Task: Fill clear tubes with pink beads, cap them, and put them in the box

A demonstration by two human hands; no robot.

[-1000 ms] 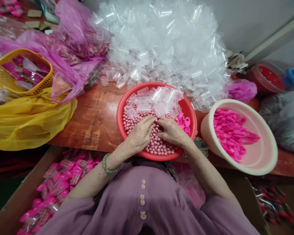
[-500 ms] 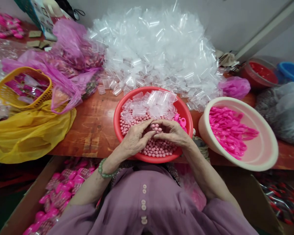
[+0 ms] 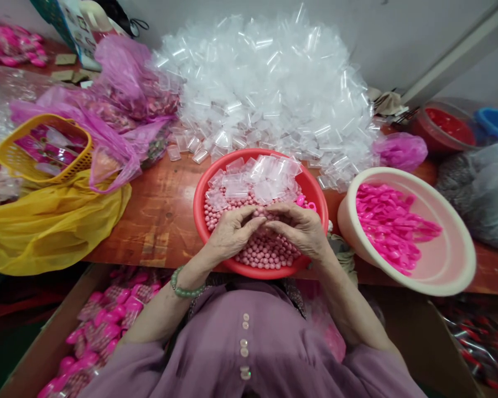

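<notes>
My left hand [image 3: 232,231] and my right hand [image 3: 301,228] meet over a red basin [image 3: 199,207], fingers curled inward with the tips nearly touching. Between the fingertips shows a small cluster of pink beads [image 3: 259,213]; the fingers cover most of it, and whether a clear case encloses it I cannot tell. Loose pink beads [image 3: 269,255] fill the basin below. Clear plastic sleeves [image 3: 261,174] lie on the beads at the far side. Bright pink plastic pieces [image 3: 306,202] sit at the basin's right, beside my right hand.
A large heap of clear plastic sleeves [image 3: 265,83] rises behind the basin. To the right stands a cream tub [image 3: 452,260] holding bright pink parts [image 3: 394,226]. At left are a yellow basket [image 3: 8,160], a yellow bag [image 3: 62,226] and purple bags [image 3: 120,66]. Pink filled items [image 3: 103,326] lie below the table.
My hands have closed in around the bead cluster, so fewer beads show between them. My right hand has turned slightly and lowered. The whole view has shifted a little.
</notes>
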